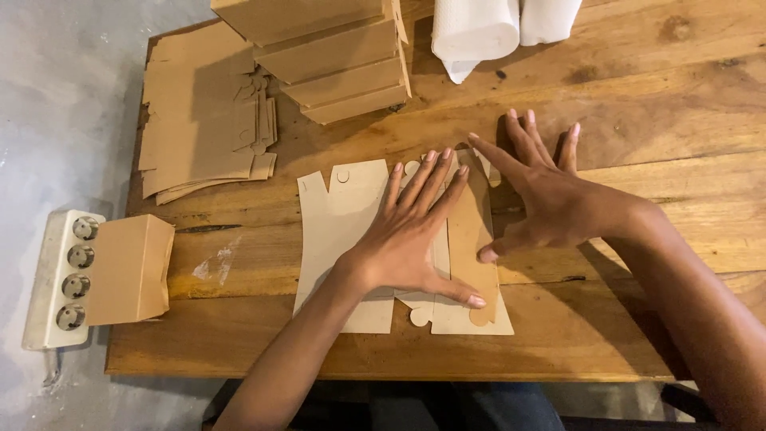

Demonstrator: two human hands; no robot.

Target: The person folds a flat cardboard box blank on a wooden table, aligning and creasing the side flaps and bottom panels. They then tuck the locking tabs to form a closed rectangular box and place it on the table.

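— Where is your left hand (407,239)?
— Pressed flat, fingers spread, on the cardboard box blank (351,231) lying mid-desk (638,120).
— And your right hand (550,199)?
— Open too, grasping nothing; its thumb touches the blank's brown folded flap (472,239).
— Anything else around?
— Flat blanks (199,120) and stacked folded boxes (335,56) lie far left.

Your left hand (415,231) is covering the middle of the flat cardboard blank (343,223), while the top edge is cutting off the stacked boxes (335,56) and white rolls (479,28).
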